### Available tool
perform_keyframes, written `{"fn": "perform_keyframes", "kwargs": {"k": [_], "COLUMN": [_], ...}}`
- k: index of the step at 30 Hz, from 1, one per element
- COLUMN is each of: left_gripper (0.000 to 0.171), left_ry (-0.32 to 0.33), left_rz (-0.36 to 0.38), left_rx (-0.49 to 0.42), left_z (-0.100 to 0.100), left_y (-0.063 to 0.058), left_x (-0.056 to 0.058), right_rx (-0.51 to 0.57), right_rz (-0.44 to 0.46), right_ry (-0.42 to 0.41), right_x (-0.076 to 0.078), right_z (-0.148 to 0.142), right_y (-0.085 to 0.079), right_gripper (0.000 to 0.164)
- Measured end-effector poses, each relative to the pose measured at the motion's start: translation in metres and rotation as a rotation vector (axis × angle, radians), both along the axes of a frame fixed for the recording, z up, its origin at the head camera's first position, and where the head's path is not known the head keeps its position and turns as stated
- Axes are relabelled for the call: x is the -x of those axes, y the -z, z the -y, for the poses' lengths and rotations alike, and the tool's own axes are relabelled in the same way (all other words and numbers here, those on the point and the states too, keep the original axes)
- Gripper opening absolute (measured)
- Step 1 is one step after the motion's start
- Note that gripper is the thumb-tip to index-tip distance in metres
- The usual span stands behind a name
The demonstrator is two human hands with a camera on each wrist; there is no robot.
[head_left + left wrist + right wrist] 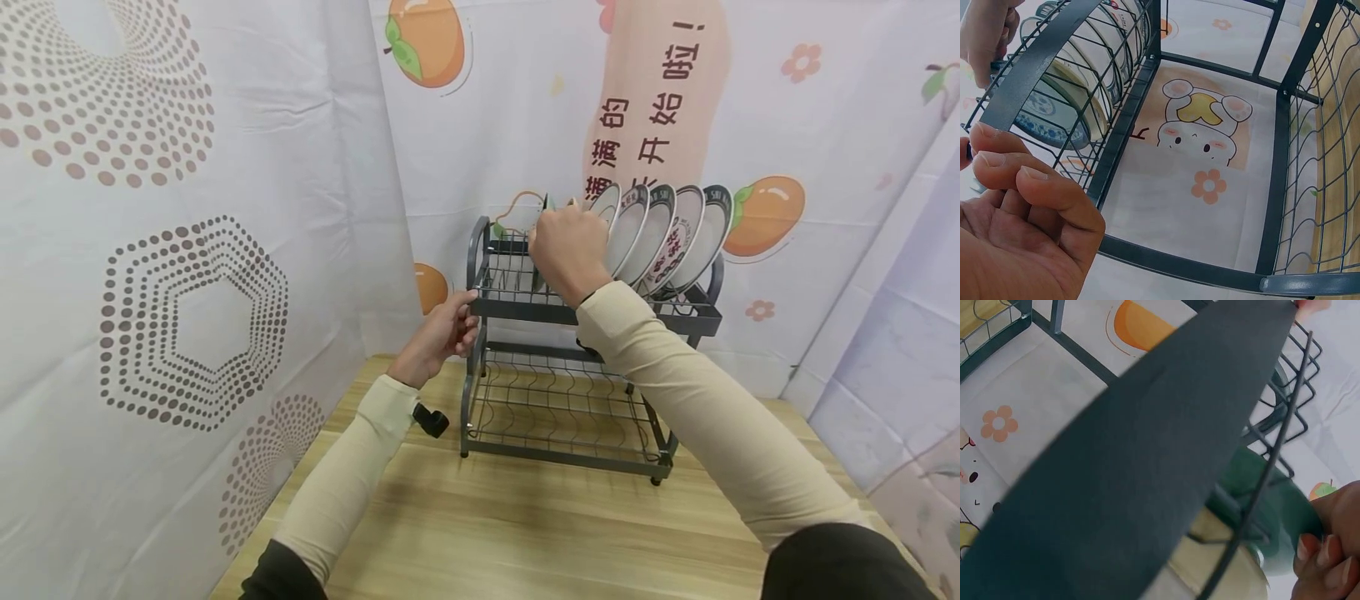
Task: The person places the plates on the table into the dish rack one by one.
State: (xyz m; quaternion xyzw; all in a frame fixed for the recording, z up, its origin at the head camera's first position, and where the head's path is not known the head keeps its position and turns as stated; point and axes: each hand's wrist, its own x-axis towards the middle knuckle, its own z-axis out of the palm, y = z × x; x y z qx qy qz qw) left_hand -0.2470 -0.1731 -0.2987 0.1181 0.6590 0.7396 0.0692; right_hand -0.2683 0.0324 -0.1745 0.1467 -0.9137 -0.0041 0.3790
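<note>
A dark two-tier metal dish rack [525,311] stands on the wooden table. My left hand [438,333] holds the upper tier's left front corner, its thumb on the rim and its fingers curled below. Over that tier, my right hand [567,250] grips a plate by its edge. This plate has a green back [1285,515] in the right wrist view and a blue-patterned face in the left wrist view. Beside it stands a cream plate [1225,556]. Several white plates [654,237] with patterned rims stand upright toward the right end. My right hand hides part of the row.
The lower wire tier [558,400] sits below the plates. Wooden tabletop [480,533] extends in front of the rack. A printed cloth [517,117] hangs close behind, and another cloth [217,333] borders the left side.
</note>
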Motion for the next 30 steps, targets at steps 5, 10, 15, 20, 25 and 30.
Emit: {"fn": "perform_keyframes", "kwargs": {"k": [5, 10, 15, 20, 25, 30], "left_gripper": [0.050, 0.050, 0.050, 0.051, 0.051, 0.051], "left_ry": [0.018, 0.027, 0.023, 0.016, 0.026, 0.023], "left_rz": [-0.008, -0.008, -0.007, -0.007, -0.010, -0.011], "left_rx": [-0.011, -0.017, -0.025, -0.030, -0.029, -0.033], "left_z": [-0.003, -0.004, -0.006, -0.006, -0.006, -0.005], "left_y": [0.001, 0.002, 0.001, -0.002, -0.002, -0.001], "left_x": [0.001, 0.002, 0.001, 0.001, -0.001, -0.003], "right_rx": [-0.015, -0.035, -0.056, -0.058, -0.058, -0.052], "right_rz": [0.053, 0.097, 0.135, 0.152, 0.168, 0.142], "right_ry": [0.026, 0.051, 0.054, 0.049, 0.056, 0.019], "right_x": [0.000, -0.002, -0.006, -0.010, -0.014, -0.017], "right_z": [-0.001, -0.002, -0.002, -0.002, -0.004, -0.007], "right_y": [0.001, 0.001, 0.002, 0.002, 0.003, 0.007], "right_gripper": [0.040, 0.035, 0.030, 0.028, 0.028, 0.033]}}
